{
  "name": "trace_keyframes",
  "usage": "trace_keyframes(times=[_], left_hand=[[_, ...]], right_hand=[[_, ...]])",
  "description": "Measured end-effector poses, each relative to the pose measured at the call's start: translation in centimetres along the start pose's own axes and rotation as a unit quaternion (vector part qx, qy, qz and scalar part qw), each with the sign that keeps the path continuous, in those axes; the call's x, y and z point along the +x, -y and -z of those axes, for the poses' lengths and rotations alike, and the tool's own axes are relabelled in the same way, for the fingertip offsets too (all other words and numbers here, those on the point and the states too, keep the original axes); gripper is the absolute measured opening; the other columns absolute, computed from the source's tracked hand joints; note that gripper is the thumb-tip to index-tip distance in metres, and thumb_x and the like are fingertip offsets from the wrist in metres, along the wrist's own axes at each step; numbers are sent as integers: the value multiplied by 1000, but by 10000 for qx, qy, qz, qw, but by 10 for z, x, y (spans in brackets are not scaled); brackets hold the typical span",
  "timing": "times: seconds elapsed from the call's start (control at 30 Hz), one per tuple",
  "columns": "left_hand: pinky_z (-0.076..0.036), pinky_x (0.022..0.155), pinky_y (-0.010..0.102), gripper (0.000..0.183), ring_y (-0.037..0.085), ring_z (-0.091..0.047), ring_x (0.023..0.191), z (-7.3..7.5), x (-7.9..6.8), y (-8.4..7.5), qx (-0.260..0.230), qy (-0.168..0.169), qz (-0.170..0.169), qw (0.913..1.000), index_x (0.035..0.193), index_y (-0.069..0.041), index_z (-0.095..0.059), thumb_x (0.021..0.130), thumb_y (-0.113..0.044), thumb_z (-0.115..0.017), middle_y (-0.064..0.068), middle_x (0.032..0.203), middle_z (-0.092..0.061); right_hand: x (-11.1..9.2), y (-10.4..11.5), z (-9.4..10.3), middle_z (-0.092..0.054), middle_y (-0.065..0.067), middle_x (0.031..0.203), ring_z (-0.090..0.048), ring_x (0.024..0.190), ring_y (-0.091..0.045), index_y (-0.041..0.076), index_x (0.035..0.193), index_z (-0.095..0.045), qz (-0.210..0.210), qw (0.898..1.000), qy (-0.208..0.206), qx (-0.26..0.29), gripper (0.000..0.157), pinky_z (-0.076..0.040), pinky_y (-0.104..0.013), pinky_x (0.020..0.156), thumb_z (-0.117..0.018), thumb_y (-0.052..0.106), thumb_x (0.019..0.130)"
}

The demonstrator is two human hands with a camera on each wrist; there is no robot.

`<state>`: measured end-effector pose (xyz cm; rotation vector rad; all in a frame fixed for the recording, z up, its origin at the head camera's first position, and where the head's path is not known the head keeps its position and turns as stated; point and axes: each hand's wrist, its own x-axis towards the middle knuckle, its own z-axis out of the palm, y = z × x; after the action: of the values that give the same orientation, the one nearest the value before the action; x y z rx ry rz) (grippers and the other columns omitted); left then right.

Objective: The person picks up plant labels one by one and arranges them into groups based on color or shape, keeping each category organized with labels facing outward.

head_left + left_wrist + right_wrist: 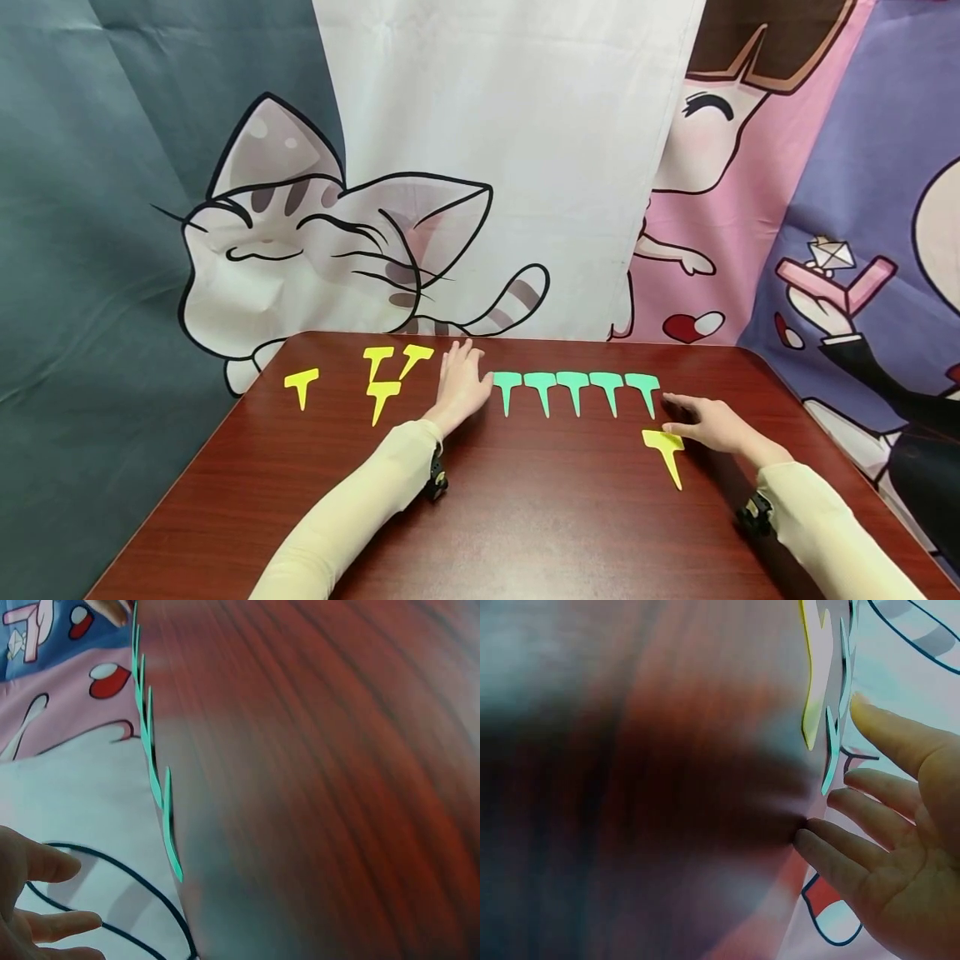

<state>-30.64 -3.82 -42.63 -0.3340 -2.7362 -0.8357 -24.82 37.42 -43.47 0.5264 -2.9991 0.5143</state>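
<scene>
Five green T-shaped tags (573,381) lie in a row on the table (555,508) between the left hand (459,383) and right hand (714,425), both spread and holding nothing, so light, even pressure from either end should best keep them aligned.

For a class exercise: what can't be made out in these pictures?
Left wrist view: much of the left hand, cut off by the left edge.
Same view: much of the right hand, cut off by the top edge.
Right wrist view: part of a yellow tag, beyond the top edge.
Same view: grain of the table, blurred.
</scene>
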Motion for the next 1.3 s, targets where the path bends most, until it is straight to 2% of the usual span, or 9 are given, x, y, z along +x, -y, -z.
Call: trace_keyframes(times=[0.27,0.57,1.03,1.2,1.3], left_hand=[[-16,117,52,40,38,-22,143,14,1,20,-88,-203,155,9996,122,1,-58,89,-21,-61,21,148,-38],[-15,117,51,40,40,-23,142,26,2,40,27,-318,371,9988,122,1,-57,89,-22,-60,22,148,-37],[-12,117,54,39,40,-20,143,40,-3,65,6,-346,550,9979,122,1,-57,90,-21,-59,23,148,-36],[-13,116,55,42,42,-19,142,45,-5,72,28,-392,569,9976,123,3,-56,88,-20,-60,25,147,-36],[-14,116,55,42,44,-21,141,48,-7,77,78,-479,515,9975,122,4,-57,88,-20,-60,26,146,-37]], right_hand=[[-13,5,-2,-63,-23,121,-59,110,-41,-1,126,-58,336,9992,-152,-135,62,-47,-55,89,-73,36,80],[-25,8,-2,-64,-17,121,-60,110,-37,2,126,-59,443,9985,-176,-277,61,-48,-51,88,-74,38,79],[-43,20,-5,-66,-12,120,-63,108,-32,4,122,-63,709,9966,-152,-385,62,-50,-45,87,-75,44,76],[-43,21,-7,-65,-14,122,-62,110,-34,6,121,-65,668,9973,-114,-289,61,-50,-48,88,-75,45,75],[-43,20,-8,-64,-16,122,-60,111,-39,3,121,-64,705,9972,-75,-255,62,-49,-50,87,-76,43,75]])
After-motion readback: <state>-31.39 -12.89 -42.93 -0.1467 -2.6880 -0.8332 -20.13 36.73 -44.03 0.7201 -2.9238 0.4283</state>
